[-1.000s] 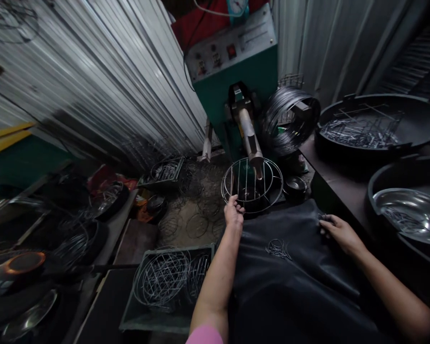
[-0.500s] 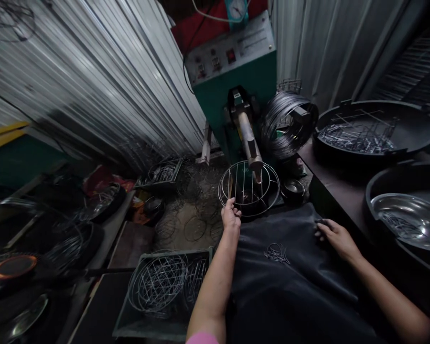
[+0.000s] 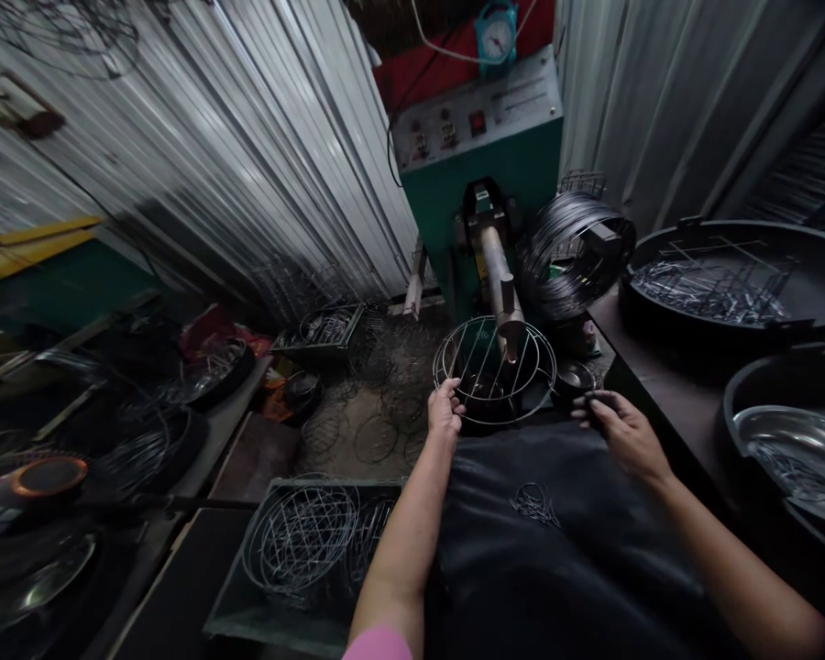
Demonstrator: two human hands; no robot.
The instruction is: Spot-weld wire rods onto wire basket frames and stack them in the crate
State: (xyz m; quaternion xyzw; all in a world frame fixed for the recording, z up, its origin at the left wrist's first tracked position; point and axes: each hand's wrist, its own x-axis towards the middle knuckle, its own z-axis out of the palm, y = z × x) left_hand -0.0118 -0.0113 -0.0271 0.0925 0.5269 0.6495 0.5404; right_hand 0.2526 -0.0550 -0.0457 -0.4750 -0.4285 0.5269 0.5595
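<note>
My left hand [image 3: 445, 409] grips the near left rim of a round wire rack [image 3: 467, 390] with parallel bars across it. The rack lies roughly level under the tip of the machine's metal arm [image 3: 500, 284]; whether they touch, I cannot tell. My right hand [image 3: 625, 433] is held right of the rack, thumb and fingers pinched together; whatever they hold is too small and dark to name. Below both hands a dark sheet [image 3: 495, 587] covers my lap. On it rests a small heap of bent wire pieces [image 3: 536, 502].
A green machine [image 3: 481, 170] with a dial gauge stands ahead. Beside it hangs a wire coil [image 3: 577, 247]. Black pans [image 3: 666, 316] of wire pieces stand on the right. A bin [image 3: 247, 600] of wire racks sits at lower left. Wire rings [image 3: 375, 438] lie on the floor.
My right hand has moved forward and left, away from the sheet's edge and nearer the rack. My left hand keeps its hold on the rack. The view has shifted slightly.
</note>
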